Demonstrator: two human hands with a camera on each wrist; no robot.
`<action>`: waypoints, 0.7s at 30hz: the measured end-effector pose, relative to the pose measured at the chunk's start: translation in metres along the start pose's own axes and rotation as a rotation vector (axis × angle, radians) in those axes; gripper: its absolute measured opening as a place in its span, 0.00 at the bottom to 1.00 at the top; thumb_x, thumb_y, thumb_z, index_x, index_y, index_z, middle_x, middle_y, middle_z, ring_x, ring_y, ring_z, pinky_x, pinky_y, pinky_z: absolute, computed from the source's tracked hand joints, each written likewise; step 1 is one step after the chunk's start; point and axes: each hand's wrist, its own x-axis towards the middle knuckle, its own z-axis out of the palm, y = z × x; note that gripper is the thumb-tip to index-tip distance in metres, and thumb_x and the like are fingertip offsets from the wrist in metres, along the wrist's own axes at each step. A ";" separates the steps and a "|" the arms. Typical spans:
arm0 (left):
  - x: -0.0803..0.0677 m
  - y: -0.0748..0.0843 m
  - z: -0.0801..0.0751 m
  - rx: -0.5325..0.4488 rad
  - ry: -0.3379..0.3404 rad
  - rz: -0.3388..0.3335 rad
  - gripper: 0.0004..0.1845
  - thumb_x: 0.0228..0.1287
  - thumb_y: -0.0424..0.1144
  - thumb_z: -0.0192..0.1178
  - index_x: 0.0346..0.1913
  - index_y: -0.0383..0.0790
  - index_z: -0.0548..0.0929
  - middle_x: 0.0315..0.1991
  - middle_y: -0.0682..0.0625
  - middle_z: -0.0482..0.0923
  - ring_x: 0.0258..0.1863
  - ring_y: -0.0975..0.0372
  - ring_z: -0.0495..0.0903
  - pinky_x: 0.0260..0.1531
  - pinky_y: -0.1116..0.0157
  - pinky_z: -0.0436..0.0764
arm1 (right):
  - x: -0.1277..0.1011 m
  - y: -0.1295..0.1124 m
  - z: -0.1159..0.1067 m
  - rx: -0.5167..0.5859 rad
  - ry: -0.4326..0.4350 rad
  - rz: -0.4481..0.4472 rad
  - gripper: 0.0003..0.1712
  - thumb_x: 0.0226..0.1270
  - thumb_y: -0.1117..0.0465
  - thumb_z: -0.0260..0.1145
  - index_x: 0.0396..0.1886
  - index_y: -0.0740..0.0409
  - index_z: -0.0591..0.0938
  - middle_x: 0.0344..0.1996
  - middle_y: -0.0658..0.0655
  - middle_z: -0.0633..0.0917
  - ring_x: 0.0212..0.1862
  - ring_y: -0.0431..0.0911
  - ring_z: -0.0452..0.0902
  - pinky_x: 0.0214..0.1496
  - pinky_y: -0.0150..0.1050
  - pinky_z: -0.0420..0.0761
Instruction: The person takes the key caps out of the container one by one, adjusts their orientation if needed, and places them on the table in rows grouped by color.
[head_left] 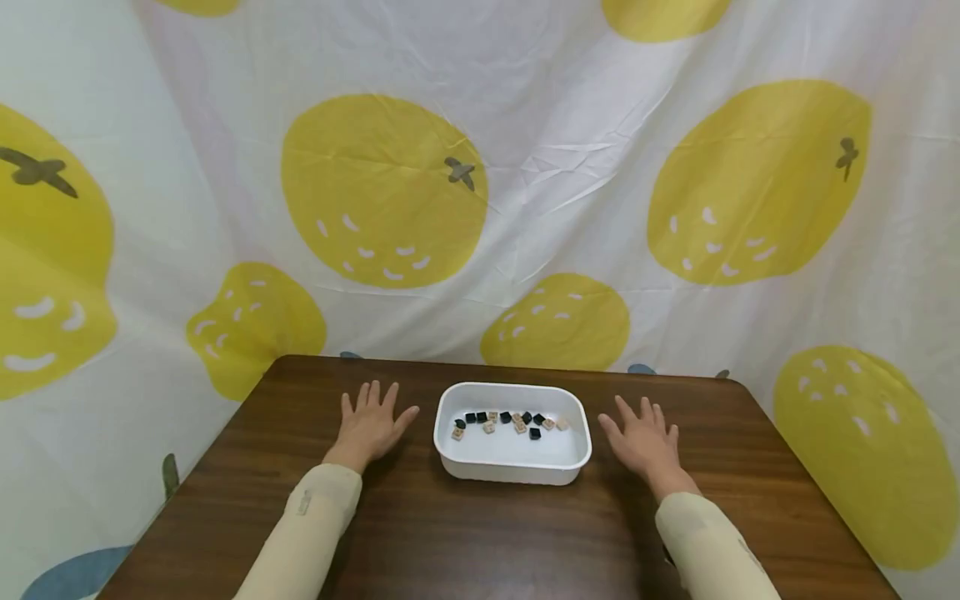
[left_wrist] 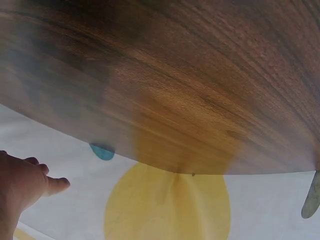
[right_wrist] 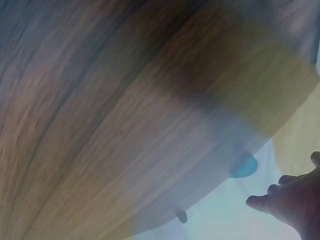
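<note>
A white rectangular tub (head_left: pixel 513 472) stands on the brown table between both hands. Inside it lie several small square pieces, some black (head_left: pixel 535 433), others light wood-coloured (head_left: pixel 489 427), mostly along the far half of its floor. To the left of the tub, the left hand (head_left: pixel 367 429) has its fingers spread and holds nothing. On the other side the right hand (head_left: pixel 643 442), likewise with spread fingers, is apart from the tub wall. Each wrist view catches only part of its own hand, the left hand (left_wrist: pixel 22 185) and the right hand (right_wrist: pixel 295 197), at a lower corner.
The dark wood-grain table (head_left: pixel 465 542) has rounded far corners. Behind its far edge hangs a white cloth (head_left: pixel 540 175) printed with large yellow lemons. Pale long sleeves (head_left: pixel 307 517) cover both forearms.
</note>
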 end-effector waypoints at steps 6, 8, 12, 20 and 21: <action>0.001 0.003 -0.001 -0.035 0.049 0.002 0.41 0.75 0.65 0.39 0.77 0.39 0.57 0.75 0.30 0.50 0.76 0.40 0.45 0.69 0.36 0.40 | -0.002 -0.015 0.001 0.107 0.011 -0.005 0.39 0.79 0.39 0.42 0.77 0.61 0.58 0.73 0.79 0.48 0.74 0.73 0.37 0.67 0.74 0.41; 0.003 0.005 -0.002 -0.056 0.069 0.008 0.39 0.75 0.64 0.41 0.77 0.39 0.59 0.75 0.30 0.51 0.75 0.40 0.46 0.69 0.36 0.41 | -0.001 -0.018 0.002 0.136 0.018 -0.006 0.38 0.79 0.41 0.43 0.77 0.61 0.59 0.73 0.79 0.49 0.74 0.73 0.39 0.67 0.74 0.43; 0.005 0.010 -0.004 -0.121 0.091 0.010 0.38 0.75 0.63 0.42 0.76 0.38 0.60 0.74 0.30 0.53 0.75 0.39 0.48 0.68 0.36 0.44 | 0.002 -0.023 0.005 0.190 0.025 -0.010 0.36 0.79 0.44 0.45 0.75 0.62 0.61 0.73 0.79 0.52 0.73 0.73 0.43 0.67 0.73 0.47; 0.007 0.025 -0.006 -0.219 0.112 0.028 0.38 0.75 0.61 0.46 0.76 0.37 0.60 0.74 0.31 0.54 0.75 0.40 0.49 0.69 0.37 0.45 | 0.000 -0.029 0.011 0.316 0.046 -0.008 0.31 0.78 0.51 0.52 0.73 0.63 0.65 0.71 0.78 0.57 0.73 0.72 0.46 0.70 0.68 0.51; 0.007 0.026 -0.007 -0.222 0.111 0.032 0.38 0.74 0.61 0.46 0.76 0.38 0.60 0.74 0.31 0.54 0.75 0.40 0.49 0.69 0.37 0.45 | -0.001 -0.030 0.012 0.322 0.048 -0.009 0.30 0.77 0.51 0.52 0.72 0.62 0.66 0.72 0.78 0.57 0.73 0.71 0.46 0.70 0.68 0.51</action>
